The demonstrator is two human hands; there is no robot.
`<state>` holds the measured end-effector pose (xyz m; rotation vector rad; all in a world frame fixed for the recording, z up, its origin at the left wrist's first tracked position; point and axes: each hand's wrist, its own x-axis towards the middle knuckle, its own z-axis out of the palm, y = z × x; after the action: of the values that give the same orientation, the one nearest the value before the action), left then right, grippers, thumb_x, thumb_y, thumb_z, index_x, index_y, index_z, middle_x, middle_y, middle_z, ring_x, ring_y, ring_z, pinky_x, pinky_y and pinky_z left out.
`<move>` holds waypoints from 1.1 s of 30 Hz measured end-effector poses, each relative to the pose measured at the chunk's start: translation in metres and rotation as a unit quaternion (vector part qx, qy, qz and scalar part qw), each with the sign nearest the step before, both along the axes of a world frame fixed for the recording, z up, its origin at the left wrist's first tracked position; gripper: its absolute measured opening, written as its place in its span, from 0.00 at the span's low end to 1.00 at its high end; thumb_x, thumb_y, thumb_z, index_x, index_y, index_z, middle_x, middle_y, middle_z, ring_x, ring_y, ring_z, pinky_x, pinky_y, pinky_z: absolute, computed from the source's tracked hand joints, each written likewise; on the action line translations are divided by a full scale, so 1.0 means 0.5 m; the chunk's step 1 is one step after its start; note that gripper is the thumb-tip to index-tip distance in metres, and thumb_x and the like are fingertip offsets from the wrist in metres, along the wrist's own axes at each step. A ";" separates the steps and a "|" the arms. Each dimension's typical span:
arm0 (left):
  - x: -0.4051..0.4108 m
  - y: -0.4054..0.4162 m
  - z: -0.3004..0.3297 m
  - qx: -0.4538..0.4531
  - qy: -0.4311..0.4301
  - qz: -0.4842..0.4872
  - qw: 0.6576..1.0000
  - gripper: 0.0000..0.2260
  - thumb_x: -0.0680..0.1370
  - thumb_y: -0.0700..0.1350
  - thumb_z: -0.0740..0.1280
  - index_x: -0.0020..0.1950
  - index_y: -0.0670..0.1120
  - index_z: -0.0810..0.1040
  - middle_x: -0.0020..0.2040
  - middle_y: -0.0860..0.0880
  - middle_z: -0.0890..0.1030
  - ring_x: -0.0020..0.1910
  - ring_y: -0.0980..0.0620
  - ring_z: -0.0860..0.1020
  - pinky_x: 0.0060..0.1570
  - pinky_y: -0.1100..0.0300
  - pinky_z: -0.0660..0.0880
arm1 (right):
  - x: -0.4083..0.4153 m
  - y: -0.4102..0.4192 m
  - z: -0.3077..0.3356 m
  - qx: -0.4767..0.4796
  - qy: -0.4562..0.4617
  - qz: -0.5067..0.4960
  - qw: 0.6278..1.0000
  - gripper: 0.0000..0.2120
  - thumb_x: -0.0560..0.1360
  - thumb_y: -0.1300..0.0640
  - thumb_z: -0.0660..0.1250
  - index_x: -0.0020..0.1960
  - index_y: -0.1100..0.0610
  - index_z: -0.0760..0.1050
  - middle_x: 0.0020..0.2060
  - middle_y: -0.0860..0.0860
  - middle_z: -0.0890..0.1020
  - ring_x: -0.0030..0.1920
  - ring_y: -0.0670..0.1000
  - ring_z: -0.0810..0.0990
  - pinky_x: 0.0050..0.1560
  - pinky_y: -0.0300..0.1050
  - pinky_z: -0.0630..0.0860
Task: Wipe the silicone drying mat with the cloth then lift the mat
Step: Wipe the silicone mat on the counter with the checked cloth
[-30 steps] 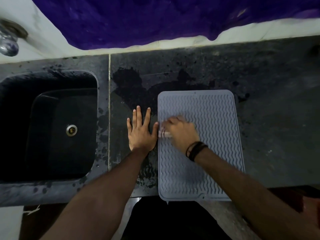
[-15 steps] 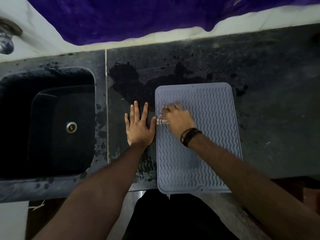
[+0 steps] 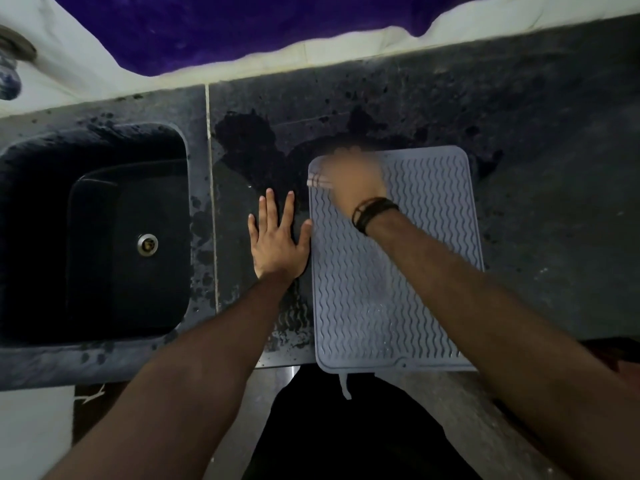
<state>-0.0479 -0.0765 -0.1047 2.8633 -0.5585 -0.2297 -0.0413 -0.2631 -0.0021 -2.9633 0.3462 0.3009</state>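
Wiping goes on, I judge: my right hand (image 3: 353,183), blurred, grasps the cloth (image 3: 317,180) at the silicone drying mat (image 3: 398,271) far corner; left hand (image 3: 278,244) flat, released; lifting remains.

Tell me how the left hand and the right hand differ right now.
The left hand lies flat, fingers spread, on the dark counter; the right hand is on the grey mat, covering a cloth. The left is sharp, the right blurred. Only the right wrist wears a band.

The mat (image 3: 415,271) looks like matt grey silicone with wavy ridges; the table (image 3: 536,133) is dark speckled stone, wet in patches.
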 end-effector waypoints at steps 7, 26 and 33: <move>0.001 0.002 0.001 0.007 -0.005 -0.001 1.000 0.30 0.84 0.64 0.49 0.85 0.55 0.52 0.85 0.46 0.49 0.84 0.46 0.47 0.81 0.44 0.45 | -0.096 0.044 -0.024 0.002 0.038 0.036 0.999 0.23 0.73 0.58 0.67 0.68 0.56 0.68 0.65 0.56 0.70 0.68 0.58 0.65 0.52 0.53 0.75; 0.000 0.001 0.009 0.023 0.003 -0.009 1.000 0.32 0.82 0.64 0.46 0.85 0.55 0.50 0.85 0.45 0.47 0.84 0.45 0.46 0.80 0.43 0.45 | -0.099 0.073 -0.019 0.025 0.005 0.002 1.000 0.18 0.73 0.60 0.65 0.63 0.53 0.74 0.59 0.53 0.76 0.63 0.56 0.69 0.49 0.53 0.75; -0.001 0.004 0.005 0.000 0.011 -0.008 1.000 0.31 0.84 0.64 0.50 0.85 0.55 0.51 0.85 0.45 0.47 0.84 0.45 0.46 0.80 0.43 0.44 | -0.244 0.124 -0.040 0.061 0.017 0.022 0.998 0.26 0.69 0.57 0.71 0.66 0.53 0.72 0.63 0.53 0.74 0.66 0.57 0.67 0.49 0.54 0.77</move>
<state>-0.0483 -0.0745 -0.1021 2.8548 -0.5768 -0.2633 -0.1634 -0.2011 -0.0222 -2.8516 0.2558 0.3652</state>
